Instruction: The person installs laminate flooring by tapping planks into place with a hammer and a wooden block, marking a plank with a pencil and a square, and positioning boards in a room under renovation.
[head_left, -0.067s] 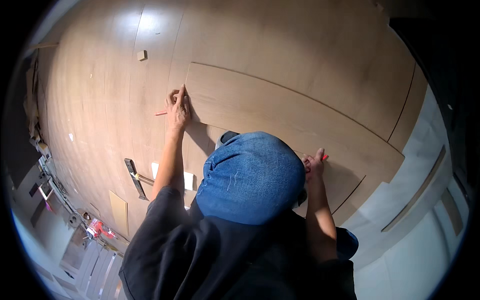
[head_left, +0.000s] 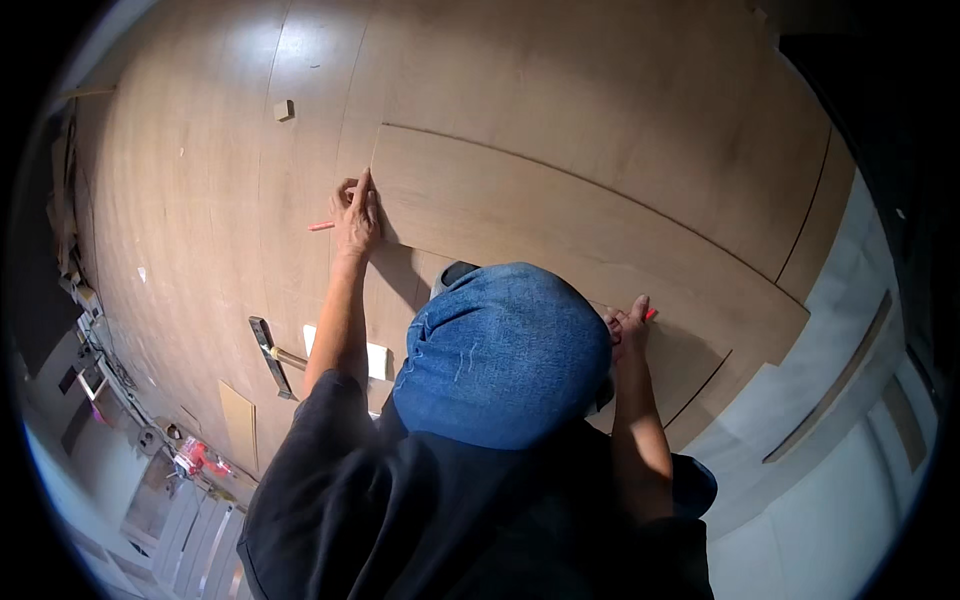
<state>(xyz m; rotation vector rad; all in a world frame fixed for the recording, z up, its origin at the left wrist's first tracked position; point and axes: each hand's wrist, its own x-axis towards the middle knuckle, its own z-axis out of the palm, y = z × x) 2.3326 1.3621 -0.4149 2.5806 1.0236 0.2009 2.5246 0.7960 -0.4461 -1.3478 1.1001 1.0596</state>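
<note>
A long wood-look floor plank (head_left: pixel 560 215) lies slantwise over the laid flooring. At its left end is my left hand (head_left: pixel 355 218), index finger stretched along the end edge. A reddish stick like a pencil (head_left: pixel 321 226) pokes out from this hand's left side, seemingly held by the curled fingers. My right hand (head_left: pixel 628 330) rests by the plank's near edge, to the right of my knee. Its fingers are curled and the thumb points up; a small bright red thing (head_left: pixel 651 314) sticks out from it, mostly hidden.
A small wooden block (head_left: pixel 284 111) lies beyond the plank. Left of my knee are a hammer-like tool with a dark bar (head_left: pixel 270 357) and a white sheet (head_left: pixel 377 361). A thin board (head_left: pixel 238 424) and a red tool (head_left: pixel 199 459) lie farther left. Pale bare floor (head_left: pixel 790 400) shows at right.
</note>
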